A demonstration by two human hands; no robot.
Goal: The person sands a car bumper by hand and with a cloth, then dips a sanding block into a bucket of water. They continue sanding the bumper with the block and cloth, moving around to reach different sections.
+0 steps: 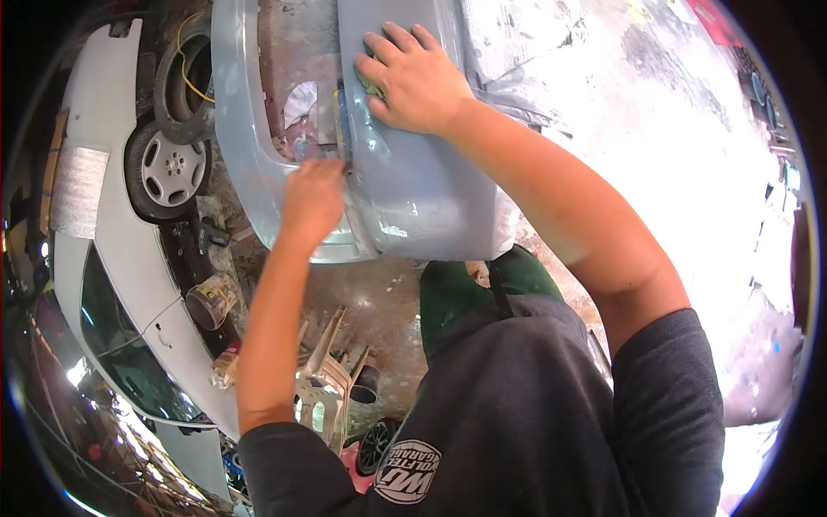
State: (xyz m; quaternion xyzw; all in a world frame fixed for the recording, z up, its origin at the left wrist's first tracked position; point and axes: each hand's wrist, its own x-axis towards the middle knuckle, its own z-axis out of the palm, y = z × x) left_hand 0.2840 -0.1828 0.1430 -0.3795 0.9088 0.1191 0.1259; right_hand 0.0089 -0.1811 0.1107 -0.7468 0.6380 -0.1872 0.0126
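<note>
On the stand in front of me, center-top of my feed, a pale-blue bumper [422, 194] sits w/ its outer skin facing up and its curved end running off to the upper left. The R hand, i.e. right hand [415, 79], lies flat on the bumper's upper part, fingers spread and pointing up-left, palm down. A green pad [372, 86] pokes out under thumb and index, pressed betw. hand and panel. The left hand [314, 200] is at the bumper's inner edge, lower down, fingers curled in narrow. The tips are hidden behind the knuckles, so I can't tell if it grips the edge or just touches it. The hands are near each other but apart.

Off to the left is a white car [116, 250] w/ its wheel [172, 168] showing, and a loose tyre [179, 90] just above that. Below the bumper, on the floor, there's a jar [212, 302] and a pale plastic stool [332, 379].
</note>
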